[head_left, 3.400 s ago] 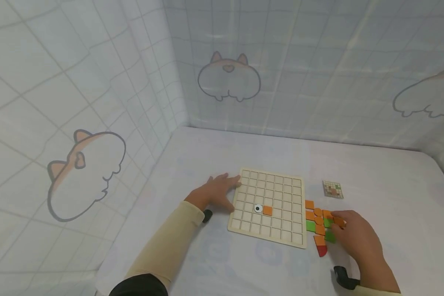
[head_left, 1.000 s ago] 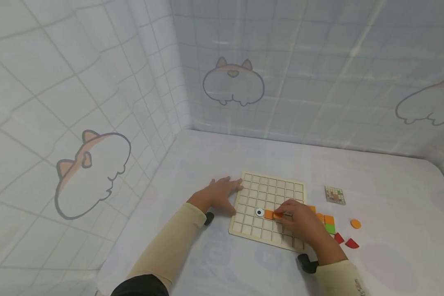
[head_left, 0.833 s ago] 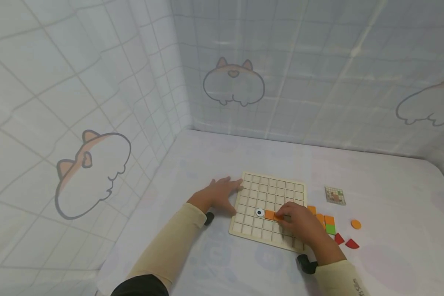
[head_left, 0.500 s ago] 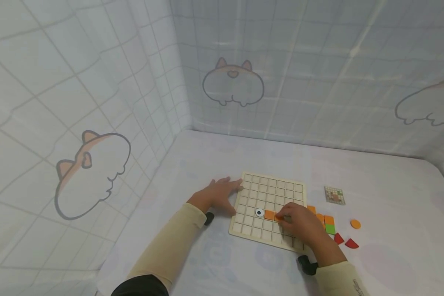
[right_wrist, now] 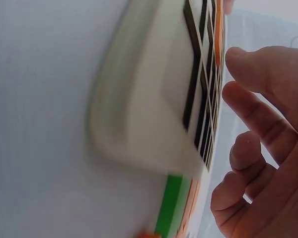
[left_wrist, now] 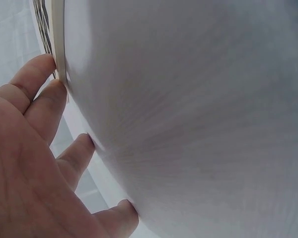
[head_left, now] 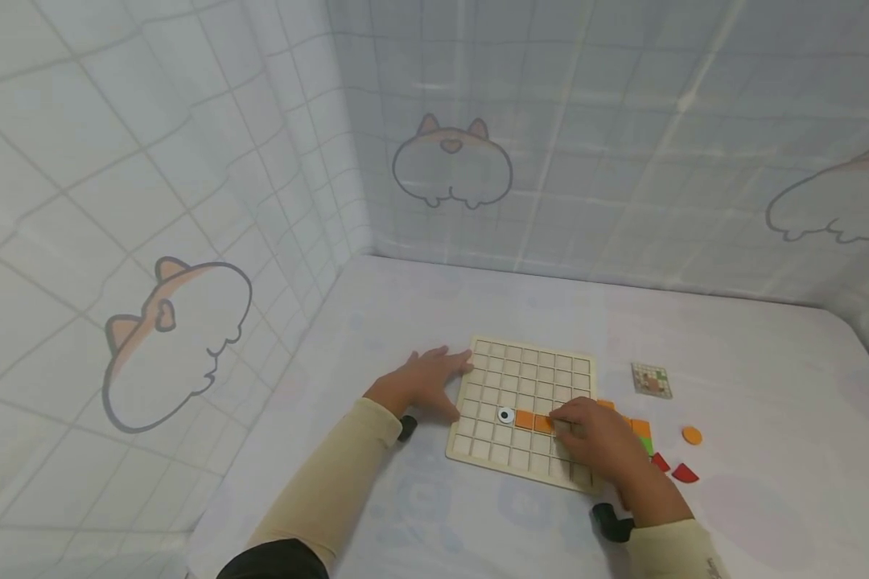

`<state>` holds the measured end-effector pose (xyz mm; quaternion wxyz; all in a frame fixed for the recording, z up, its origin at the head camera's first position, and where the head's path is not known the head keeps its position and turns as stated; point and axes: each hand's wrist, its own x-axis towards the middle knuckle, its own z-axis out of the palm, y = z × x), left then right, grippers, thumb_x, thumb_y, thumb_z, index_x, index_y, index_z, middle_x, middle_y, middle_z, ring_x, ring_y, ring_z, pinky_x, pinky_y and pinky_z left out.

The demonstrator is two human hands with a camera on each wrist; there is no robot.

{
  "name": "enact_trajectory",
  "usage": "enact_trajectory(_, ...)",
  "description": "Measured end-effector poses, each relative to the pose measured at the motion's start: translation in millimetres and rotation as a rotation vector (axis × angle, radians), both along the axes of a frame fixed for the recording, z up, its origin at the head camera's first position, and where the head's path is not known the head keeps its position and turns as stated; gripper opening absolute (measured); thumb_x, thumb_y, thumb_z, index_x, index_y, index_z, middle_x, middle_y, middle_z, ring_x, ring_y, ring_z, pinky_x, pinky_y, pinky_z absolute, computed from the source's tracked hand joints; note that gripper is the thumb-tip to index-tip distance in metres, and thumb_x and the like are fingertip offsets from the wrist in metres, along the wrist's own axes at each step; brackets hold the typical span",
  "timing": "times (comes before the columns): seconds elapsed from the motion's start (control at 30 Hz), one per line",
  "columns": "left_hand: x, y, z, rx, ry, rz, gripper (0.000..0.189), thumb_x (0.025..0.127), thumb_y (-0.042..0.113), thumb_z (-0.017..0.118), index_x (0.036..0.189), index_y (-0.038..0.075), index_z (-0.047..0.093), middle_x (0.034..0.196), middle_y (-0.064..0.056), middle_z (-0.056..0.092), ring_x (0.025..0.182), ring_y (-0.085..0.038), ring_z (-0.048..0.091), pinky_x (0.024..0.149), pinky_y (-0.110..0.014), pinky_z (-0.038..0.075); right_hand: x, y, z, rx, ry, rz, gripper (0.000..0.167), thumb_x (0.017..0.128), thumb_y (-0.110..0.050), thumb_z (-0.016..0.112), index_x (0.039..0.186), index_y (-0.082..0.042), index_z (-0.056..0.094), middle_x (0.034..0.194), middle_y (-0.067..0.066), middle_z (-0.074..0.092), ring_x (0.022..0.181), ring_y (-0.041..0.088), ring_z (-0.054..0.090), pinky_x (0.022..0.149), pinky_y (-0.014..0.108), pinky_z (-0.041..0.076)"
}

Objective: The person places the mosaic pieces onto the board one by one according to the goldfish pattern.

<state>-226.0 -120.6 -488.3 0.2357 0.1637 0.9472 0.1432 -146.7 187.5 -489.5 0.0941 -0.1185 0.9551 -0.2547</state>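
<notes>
A pale wooden grid board [head_left: 529, 358] lies on the table. On it sit a white disc with a black dot [head_left: 505, 415], an orange square tile [head_left: 525, 420] and, right beside that, a second orange square tile [head_left: 543, 424]. My left hand [head_left: 423, 382] has its fingers spread along the board's left edge; in the left wrist view two fingertips [left_wrist: 57, 89] touch that edge. Over the board's right half, my right hand [head_left: 597, 438] has its fingertips right at the second tile's right side. Thumb and forefinger stand apart in the right wrist view, nothing between them.
Right of the board lie loose orange tiles [head_left: 640, 427], partly hidden by my right hand, a green tile [head_left: 648, 445], red wedge pieces [head_left: 685, 473] and an orange disc [head_left: 691, 435]. A small printed pattern card [head_left: 652, 380] lies behind them. Curtain-like walls enclose the table.
My right hand has come from the loose pieces to the board, set the second orange tile beside the first, let go and drawn slightly right. My left hand stays at the board's edge.
</notes>
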Motion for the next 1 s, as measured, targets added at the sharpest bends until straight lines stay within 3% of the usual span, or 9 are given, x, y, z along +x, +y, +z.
enact_trajectory(0.37,-2.0,-0.8,-3.2,0.0,-0.008,-0.006,0.097,0.072,0.043,0.085,0.157,0.035,0.039,0.169,0.015,0.022,0.159,-0.02,0.01,0.127,-0.059,0.005,5.1,32,5.9,0.028,-0.057,-0.082,0.04,0.091,-0.024,0.073,0.13,-0.016,0.07,0.134,0.012,0.065,0.127,0.039,0.056,0.103,0.061,0.047)
enact_trajectory(0.53,-2.2,-1.0,-2.9,0.006,-0.001,-0.008,0.097,0.072,0.043,0.083,0.157,0.036,0.038,0.169,0.015,0.023,0.159,-0.021,0.01,0.127,-0.059,0.006,1.3,42,8.6,0.029,-0.057,-0.142,0.039,0.093,-0.024,0.069,0.13,-0.012,0.069,0.134,0.014,0.065,0.123,0.039,0.059,0.098,0.059,0.051)
enact_trajectory(0.7,-2.8,-1.7,-4.4,0.017,-0.005,-0.006,0.097,0.071,0.042,0.084,0.157,0.035,0.039,0.168,0.014,0.023,0.159,-0.022,0.011,0.127,-0.06,0.005,-4.9,49,9.9,0.034,-0.116,-0.207,0.045,0.093,-0.031,0.071,0.134,-0.013,0.067,0.142,0.02,0.057,0.127,0.046,0.053,0.099,0.064,0.049)
enact_trajectory(1.0,-5.6,-1.7,-7.5,0.025,-0.004,-0.015,0.098,0.071,0.043,0.085,0.157,0.035,0.039,0.168,0.014,0.024,0.159,-0.022,0.01,0.127,-0.06,0.006,-15.0,63,4.4,0.036,-0.113,-0.193,0.044,0.094,-0.025,0.064,0.134,-0.008,0.066,0.146,0.027,0.051,0.141,0.055,0.033,0.106,0.07,0.04)
